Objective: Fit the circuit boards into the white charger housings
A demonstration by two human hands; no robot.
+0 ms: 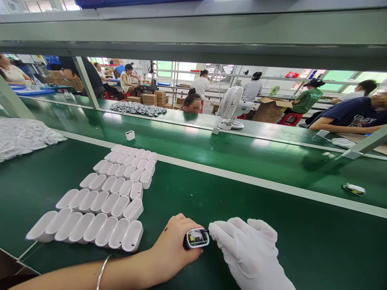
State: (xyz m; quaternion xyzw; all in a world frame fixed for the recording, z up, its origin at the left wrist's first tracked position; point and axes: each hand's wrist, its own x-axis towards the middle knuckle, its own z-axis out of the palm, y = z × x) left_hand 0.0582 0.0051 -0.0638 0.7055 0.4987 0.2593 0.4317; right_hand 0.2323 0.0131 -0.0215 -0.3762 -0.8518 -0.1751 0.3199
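On the glossy dark-green flat workbench [187, 189], the white fabric-gloved right hand [248, 245] has bunched fingers; whether they pinch anything, I cannot tell. At its nine o'clock, the bare left hand [173, 243], nearer, grips a white oval plastic casing [198, 238], its opening's long axis roughly nine-to-three, yellow and black components [192, 238] showing inside.

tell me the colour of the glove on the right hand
The glove is white, best seen in the head view.
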